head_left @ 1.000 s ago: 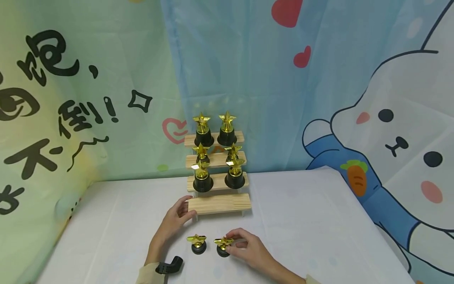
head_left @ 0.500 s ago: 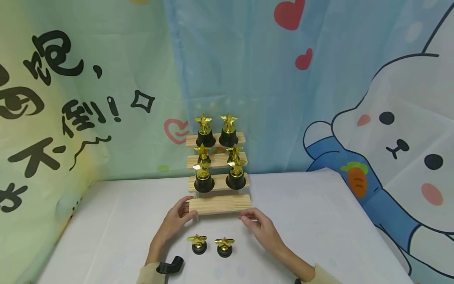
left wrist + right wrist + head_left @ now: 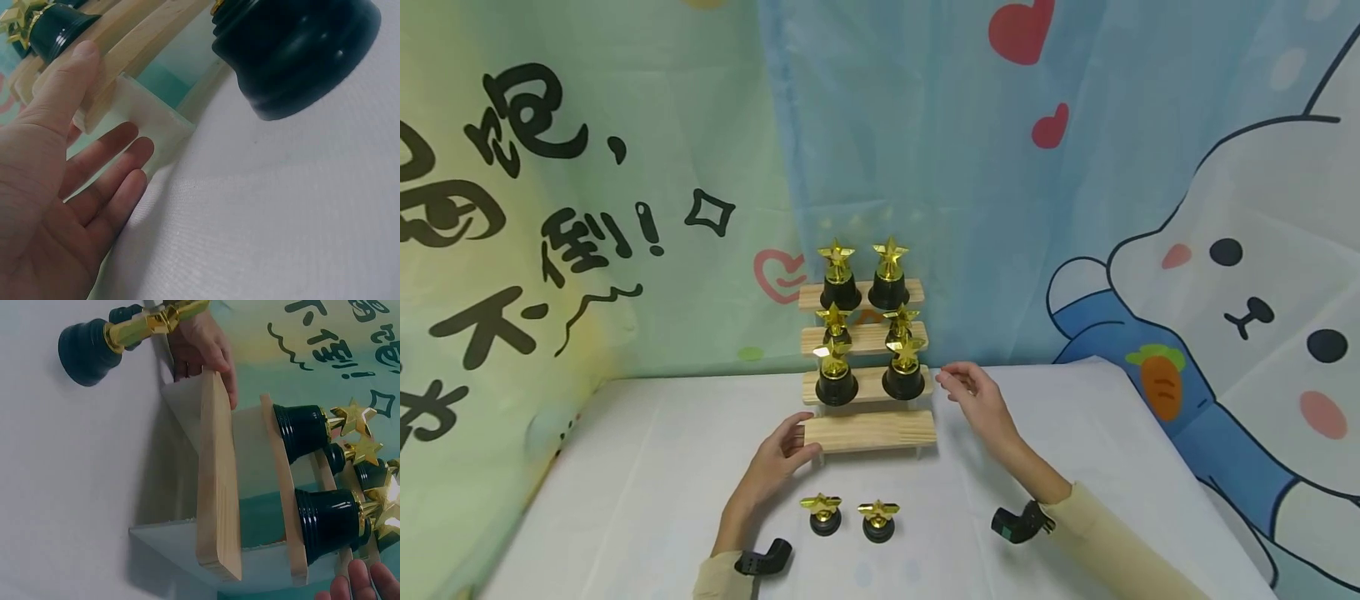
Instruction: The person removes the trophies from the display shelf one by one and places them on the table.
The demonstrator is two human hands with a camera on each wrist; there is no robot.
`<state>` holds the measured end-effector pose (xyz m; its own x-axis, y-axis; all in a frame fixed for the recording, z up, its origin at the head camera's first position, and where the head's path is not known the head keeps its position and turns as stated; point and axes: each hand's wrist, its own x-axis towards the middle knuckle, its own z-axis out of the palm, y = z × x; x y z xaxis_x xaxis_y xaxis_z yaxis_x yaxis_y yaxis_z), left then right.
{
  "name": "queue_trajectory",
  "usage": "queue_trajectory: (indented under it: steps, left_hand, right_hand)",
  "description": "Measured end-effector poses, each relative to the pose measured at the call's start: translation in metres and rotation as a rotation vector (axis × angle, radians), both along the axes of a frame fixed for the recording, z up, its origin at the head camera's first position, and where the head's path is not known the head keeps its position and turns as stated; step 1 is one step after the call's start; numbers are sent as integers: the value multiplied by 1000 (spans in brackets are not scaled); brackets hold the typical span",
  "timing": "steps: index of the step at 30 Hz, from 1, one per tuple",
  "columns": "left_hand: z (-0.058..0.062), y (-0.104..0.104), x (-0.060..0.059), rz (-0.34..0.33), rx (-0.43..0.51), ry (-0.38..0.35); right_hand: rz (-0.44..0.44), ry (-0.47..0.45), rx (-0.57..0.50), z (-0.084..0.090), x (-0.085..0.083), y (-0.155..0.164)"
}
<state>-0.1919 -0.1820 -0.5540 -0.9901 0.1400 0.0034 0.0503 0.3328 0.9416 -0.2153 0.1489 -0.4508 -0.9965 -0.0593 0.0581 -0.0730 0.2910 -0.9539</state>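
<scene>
A stepped wooden display stand (image 3: 870, 431) with clear side supports stands on the table. Pairs of gold star trophies with black bases occupy its upper three shelves, such as the right one on the third shelf (image 3: 904, 377). The lowest shelf is bare. My left hand (image 3: 775, 458) holds that shelf's left end between thumb and index finger, the other fingers loosely bent beside the support. My right hand (image 3: 988, 412) is just right of the third shelf, fingers relaxed and holding nothing; its fingertips (image 3: 359, 581) show near the trophies in the right wrist view.
Two more star trophies stand on the white tabletop in front of the stand, a left one (image 3: 824, 517) and a right one (image 3: 877, 523). A printed curtain (image 3: 925, 167) hangs right behind the stand. Black wrist cameras (image 3: 1022, 522) sit on both wrists.
My right hand has let go of the right table trophy and moved up and right, past the lowest shelf to beside the third shelf. My left hand has kept its place.
</scene>
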Motion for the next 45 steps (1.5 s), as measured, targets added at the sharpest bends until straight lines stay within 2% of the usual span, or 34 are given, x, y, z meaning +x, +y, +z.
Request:
queue_trajectory:
  steps: [7,13,15,21,30,45]
  left_hand:
    - [1,1,0,8,-5,-6]
    - [19,12,10,72,-14,-16]
    - [24,14,13,77,-14,-14]
    - [25,13,12,64,-16,-21]
    - [22,13,11,79,-18,-28]
    - [24,14,13,79,-18,-22]
  right_hand:
    - [34,37,-2,5,-15,0]
    - [42,104,29,13,-26,-5]
    - [50,104,44,22,-26,-10]
    - [96,118,59,47,-16,-25]
    - [105,137,37,20,-36,-22]
    - [110,168,44,14,-38,-22]
